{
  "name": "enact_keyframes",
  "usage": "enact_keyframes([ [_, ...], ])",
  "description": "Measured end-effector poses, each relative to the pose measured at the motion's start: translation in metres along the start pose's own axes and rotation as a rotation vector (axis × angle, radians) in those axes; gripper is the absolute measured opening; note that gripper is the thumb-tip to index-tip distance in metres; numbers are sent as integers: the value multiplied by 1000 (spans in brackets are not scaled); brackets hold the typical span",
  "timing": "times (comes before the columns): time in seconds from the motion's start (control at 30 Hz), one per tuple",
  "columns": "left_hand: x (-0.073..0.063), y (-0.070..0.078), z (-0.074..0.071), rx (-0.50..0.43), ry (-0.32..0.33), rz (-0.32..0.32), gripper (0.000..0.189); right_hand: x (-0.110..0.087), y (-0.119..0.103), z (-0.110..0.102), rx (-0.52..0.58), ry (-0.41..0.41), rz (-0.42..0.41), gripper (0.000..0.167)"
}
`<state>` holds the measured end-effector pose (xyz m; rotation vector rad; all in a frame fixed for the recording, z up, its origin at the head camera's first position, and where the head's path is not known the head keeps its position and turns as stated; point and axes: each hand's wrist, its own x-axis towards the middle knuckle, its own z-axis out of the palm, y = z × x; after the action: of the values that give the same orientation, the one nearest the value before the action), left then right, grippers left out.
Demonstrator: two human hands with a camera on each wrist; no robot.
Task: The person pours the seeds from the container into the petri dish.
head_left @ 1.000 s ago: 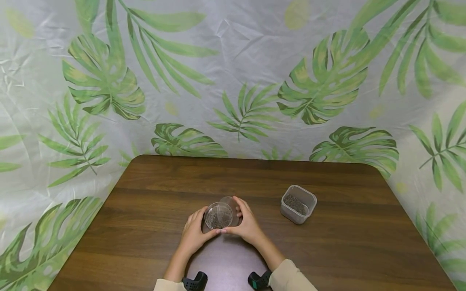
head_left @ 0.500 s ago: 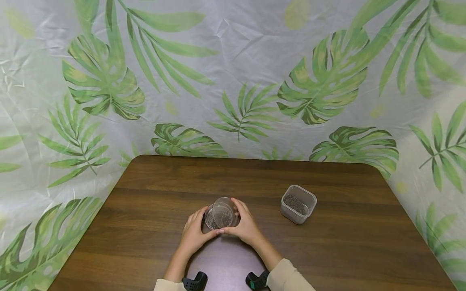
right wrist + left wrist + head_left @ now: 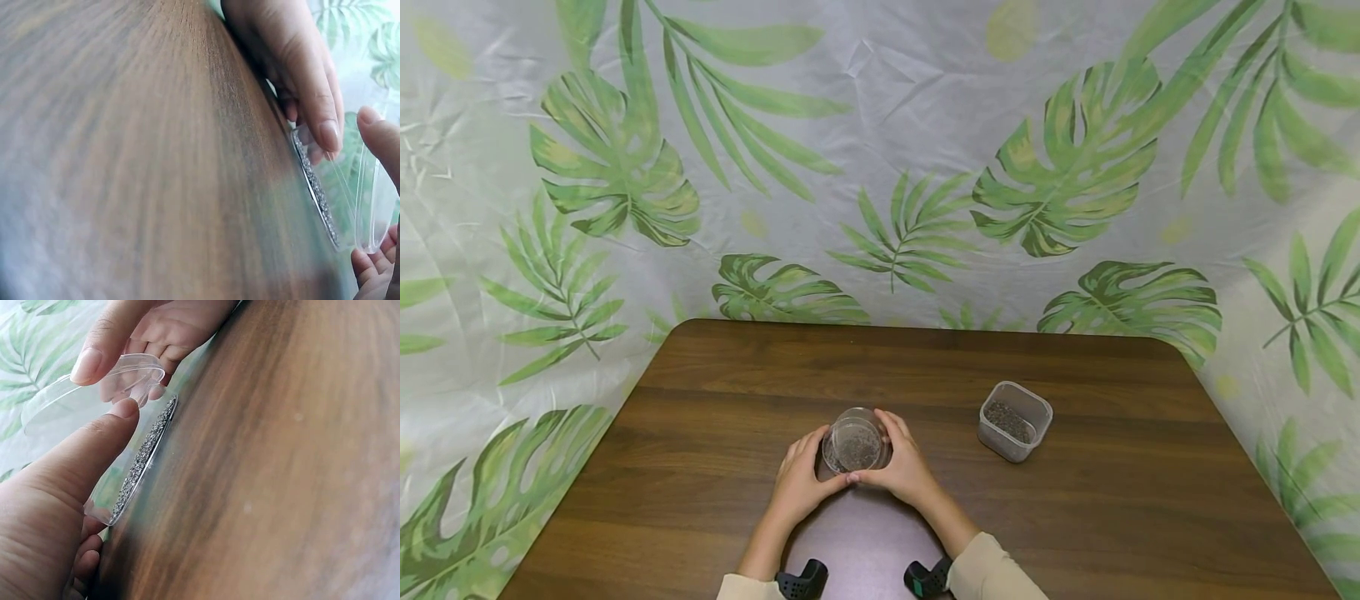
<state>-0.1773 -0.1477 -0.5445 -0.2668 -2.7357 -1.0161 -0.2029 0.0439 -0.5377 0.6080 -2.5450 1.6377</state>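
A clear round plastic dish (image 3: 145,456) with a layer of fine grey granules in its bottom stands on the table. My left hand (image 3: 799,483) curves around its left side, thumb at the near rim and other fingers low against the wall. My right hand (image 3: 904,467) grips a clear round lid (image 3: 59,403) by its edge between thumb and fingers. That lid (image 3: 365,206) is tilted over the dish, and in the head view it overlaps most of the opening. Both thumb tips meet at the near side.
To the right, a squarish clear plastic tub (image 3: 1015,422) holds more grey granules. The brown wooden table (image 3: 700,417) ends at a leaf-patterned curtain (image 3: 895,108) behind. Black wrist devices (image 3: 805,579) sit at both sleeves.
My right hand has moved slightly left, bringing the lid from the dish's right side to over most of it. The left hand and the dish have stayed in place.
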Motion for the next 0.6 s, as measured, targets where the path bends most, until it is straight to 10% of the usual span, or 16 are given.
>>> enact_keyframes([
  [0.6,0,-2,1,9,9,33,87,1,1,3,-77,3,-35,100],
])
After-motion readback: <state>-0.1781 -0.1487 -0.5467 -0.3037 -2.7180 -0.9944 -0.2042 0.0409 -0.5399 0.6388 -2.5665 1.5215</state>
